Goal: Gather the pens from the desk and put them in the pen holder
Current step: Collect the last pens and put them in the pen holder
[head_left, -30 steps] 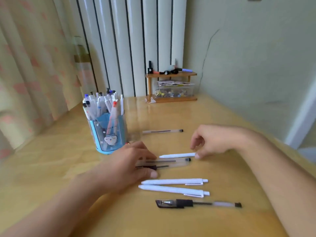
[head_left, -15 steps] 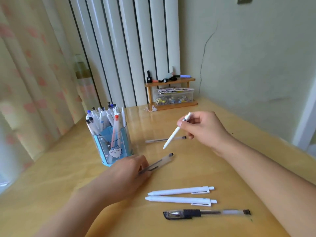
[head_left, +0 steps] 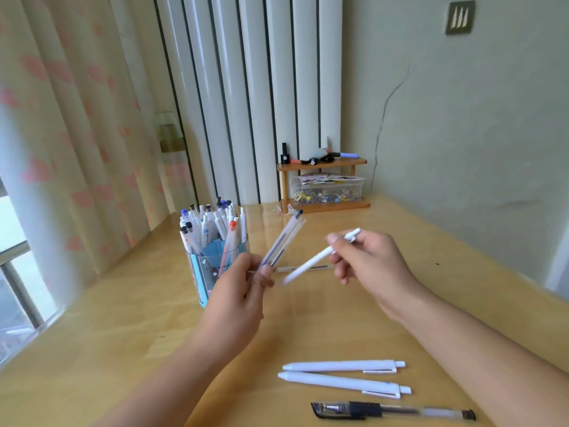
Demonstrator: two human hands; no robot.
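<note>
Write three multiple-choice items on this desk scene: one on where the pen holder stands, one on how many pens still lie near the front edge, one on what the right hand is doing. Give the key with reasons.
1. Where is the pen holder?
A. Just beyond the left hand
B. On the wooden shelf
C. At the desk's near right edge

2. How many pens lie together on the desk nearest the camera?
A. One
B. Three
C. Six

3. What is the right hand doing?
A. Lying flat on the desk
B. Pinching a white pen in the air
C. Gripping the holder

Key:
1. A: the left hand partly hides the holder's lower right side.
2. B: upper white pen, lower white pen and black-grip pen lie there.
3. B: the right hand holds the raised white pen above the desk.
</note>
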